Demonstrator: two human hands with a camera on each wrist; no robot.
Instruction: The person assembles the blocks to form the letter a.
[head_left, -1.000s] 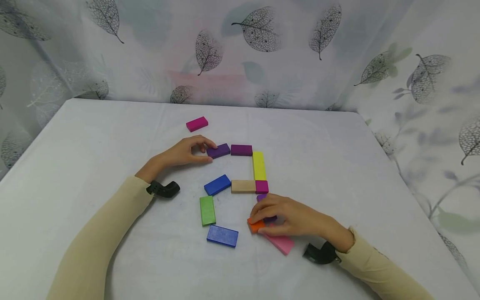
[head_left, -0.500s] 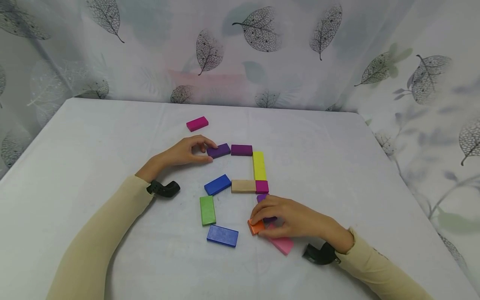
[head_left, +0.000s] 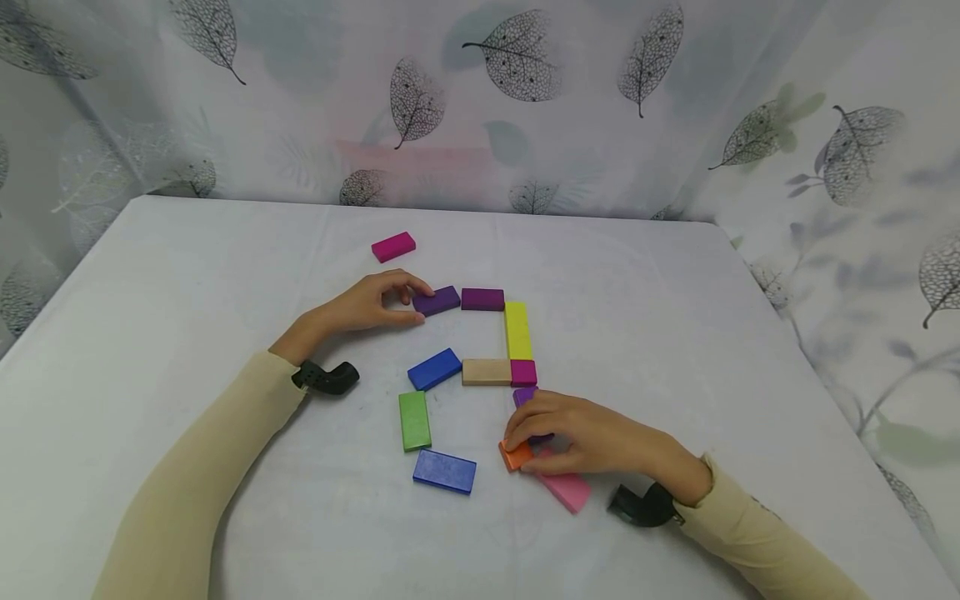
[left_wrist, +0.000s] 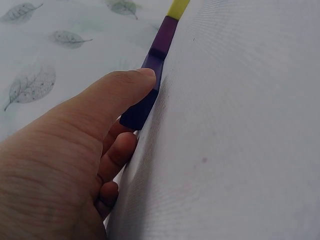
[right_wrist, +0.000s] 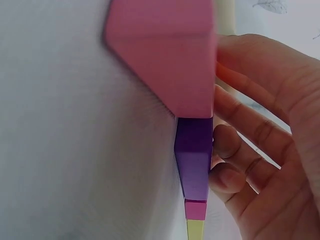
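In the head view my left hand [head_left: 367,302] pinches the left end of a dark purple block [head_left: 444,301] lying on the table. The left wrist view shows the thumb along that purple block's [left_wrist: 141,107] side. Lower right, my right hand [head_left: 585,435] holds a short orange block [head_left: 513,456] between thumb and fingers. A pink block [head_left: 567,492] lies slantwise beside it, partly under the hand. A violet block [head_left: 523,396] is mostly covered by the right fingers; the right wrist view shows this violet block [right_wrist: 194,160] end to end with the pink block [right_wrist: 165,65].
A plum block [head_left: 483,300], yellow block [head_left: 517,331], magenta block [head_left: 523,373], tan block [head_left: 486,372], blue block [head_left: 435,369], green block [head_left: 415,421] and another blue block [head_left: 444,472] form a bent outline. A magenta block [head_left: 393,247] lies apart near the back.
The right hand has shifted the orange block slightly right and toward the near edge, closer to the pink block. The left hand keeps its place on the purple block.
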